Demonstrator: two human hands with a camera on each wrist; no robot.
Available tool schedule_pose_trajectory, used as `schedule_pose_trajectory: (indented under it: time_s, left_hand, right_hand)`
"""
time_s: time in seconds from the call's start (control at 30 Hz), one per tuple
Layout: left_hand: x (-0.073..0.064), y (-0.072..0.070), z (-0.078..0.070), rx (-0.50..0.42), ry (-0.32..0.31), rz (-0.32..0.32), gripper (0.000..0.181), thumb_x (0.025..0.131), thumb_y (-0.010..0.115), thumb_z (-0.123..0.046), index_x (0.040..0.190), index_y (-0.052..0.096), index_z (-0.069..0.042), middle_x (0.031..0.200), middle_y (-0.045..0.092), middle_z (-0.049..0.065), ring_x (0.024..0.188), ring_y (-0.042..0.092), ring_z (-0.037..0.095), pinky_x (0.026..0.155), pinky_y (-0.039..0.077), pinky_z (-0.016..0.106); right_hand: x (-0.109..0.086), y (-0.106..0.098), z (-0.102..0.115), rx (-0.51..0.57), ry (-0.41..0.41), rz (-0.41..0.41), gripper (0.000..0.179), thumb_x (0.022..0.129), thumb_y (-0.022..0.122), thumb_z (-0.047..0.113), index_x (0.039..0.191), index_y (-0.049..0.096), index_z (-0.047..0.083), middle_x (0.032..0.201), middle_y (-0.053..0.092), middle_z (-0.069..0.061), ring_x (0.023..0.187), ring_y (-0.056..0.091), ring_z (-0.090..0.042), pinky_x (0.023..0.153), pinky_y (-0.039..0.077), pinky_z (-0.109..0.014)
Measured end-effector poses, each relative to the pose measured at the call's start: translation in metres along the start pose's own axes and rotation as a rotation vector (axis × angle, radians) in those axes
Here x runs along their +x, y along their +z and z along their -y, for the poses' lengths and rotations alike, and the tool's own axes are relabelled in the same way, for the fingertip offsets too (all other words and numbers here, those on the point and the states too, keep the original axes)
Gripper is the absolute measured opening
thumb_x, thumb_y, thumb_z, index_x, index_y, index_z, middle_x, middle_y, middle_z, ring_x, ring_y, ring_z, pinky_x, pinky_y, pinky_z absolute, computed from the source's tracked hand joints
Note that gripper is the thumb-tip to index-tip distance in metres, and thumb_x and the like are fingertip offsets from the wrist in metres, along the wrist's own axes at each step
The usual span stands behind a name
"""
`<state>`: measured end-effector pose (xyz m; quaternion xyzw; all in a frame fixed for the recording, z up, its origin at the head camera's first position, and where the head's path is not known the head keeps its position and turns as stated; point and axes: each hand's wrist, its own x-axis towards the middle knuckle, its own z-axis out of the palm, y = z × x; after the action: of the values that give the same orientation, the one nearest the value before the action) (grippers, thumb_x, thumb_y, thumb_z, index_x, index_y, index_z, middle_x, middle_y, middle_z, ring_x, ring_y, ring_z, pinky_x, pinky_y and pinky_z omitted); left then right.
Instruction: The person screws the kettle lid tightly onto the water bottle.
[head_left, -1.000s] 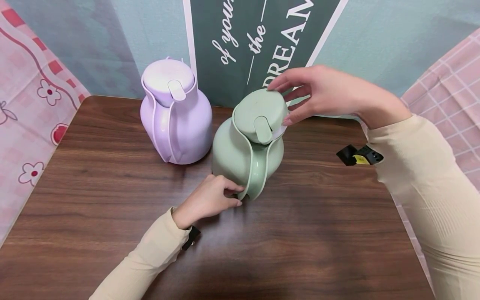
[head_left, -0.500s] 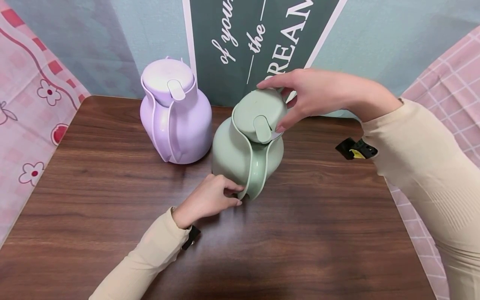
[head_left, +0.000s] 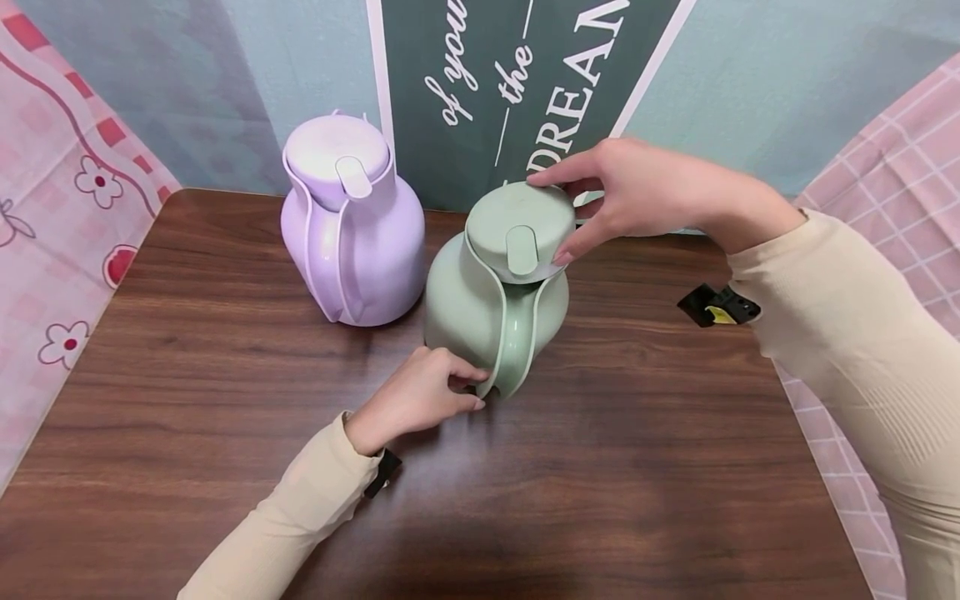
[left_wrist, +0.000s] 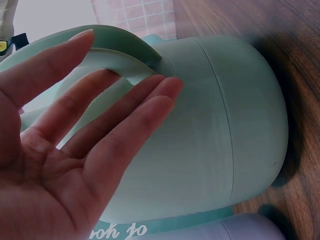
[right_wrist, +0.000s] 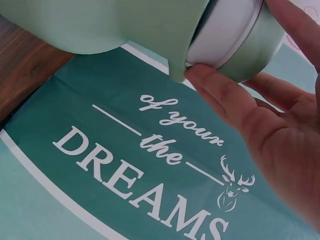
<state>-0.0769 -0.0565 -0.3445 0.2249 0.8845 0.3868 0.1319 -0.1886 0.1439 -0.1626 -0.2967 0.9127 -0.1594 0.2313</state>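
A pale green thermos jug (head_left: 472,308) stands upright on the table, its handle towards me. My left hand (head_left: 417,392) holds the lower end of the handle (head_left: 516,346) with thumb and index finger; in the left wrist view the other fingers (left_wrist: 135,125) extend beside the jug's body. At the top, my right hand (head_left: 645,187) grips the green lid (head_left: 517,218) between thumb and fingers. In the right wrist view a white collar (right_wrist: 227,32) shows between lid and neck. Left of it stands a lilac thermos jug (head_left: 378,250), its lid on.
A brown wood-grain table (head_left: 637,450) extends around the jugs. Behind them hangs a blue-green cloth (head_left: 300,58) with a dark green lettered panel (head_left: 442,158). Pink patterned cloths flank the table, flowered on the left and checked on the right.
My right hand closed in on the lid, then turned it slightly clockwise as seen from above; its tab now points straight at me. The left hand and both jugs have stayed in place.
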Motion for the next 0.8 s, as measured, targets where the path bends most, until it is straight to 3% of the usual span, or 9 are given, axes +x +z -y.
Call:
schedule_pose_trajectory:
  time_s: [0.13,0.33,0.57,0.8]
  left_hand:
    - [0.0002,-0.0004,-0.0003,0.0,0.004,-0.001,0.028,0.074,0.074,-0.017,0.1,0.072,-0.011,0.095,0.069,-0.003,0.086,0.061,0.009,0.077,0.047,0.029]
    - [0.0005,-0.0002,-0.0003,-0.001,0.012,-0.004,0.027,0.074,0.074,-0.017,0.1,0.072,-0.01,0.095,0.069,-0.003,0.086,0.062,0.009,0.077,0.046,0.029]
    - [0.0011,0.0006,-0.0006,-0.001,0.008,-0.003,0.028,0.074,0.074,-0.017,0.101,0.072,-0.011,0.095,0.069,-0.003,0.087,0.061,0.009,0.077,0.047,0.029]
    - [0.0005,0.0003,-0.0006,-0.001,0.009,-0.006,0.028,0.073,0.075,-0.017,0.1,0.072,-0.011,0.095,0.069,-0.003,0.087,0.061,0.009,0.076,0.047,0.029]
  right_hand:
    - [-0.0006,0.0015,-0.0034,0.064,-0.011,-0.004,0.078,0.067,0.081,0.023,0.134,0.045,0.005,0.131,0.048,-0.007,0.114,0.049,-0.018,0.086,0.045,-0.025]
    - [0.0021,-0.0011,-0.0017,-0.01,-0.046,0.022,0.077,0.069,0.08,0.026,0.134,0.044,0.006,0.127,0.049,-0.007,0.111,0.049,-0.019,0.089,0.044,-0.03]
    - [0.0066,-0.0054,0.0051,-0.05,-0.028,0.08,0.079,0.069,0.079,0.033,0.136,0.043,0.011,0.128,0.05,-0.005,0.109,0.054,-0.022,0.093,0.04,-0.032]
    - [0.0056,-0.0049,0.004,-0.057,-0.015,0.067,0.076,0.069,0.079,0.036,0.133,0.046,0.012,0.124,0.052,-0.003,0.109,0.053,-0.021,0.092,0.041,-0.033]
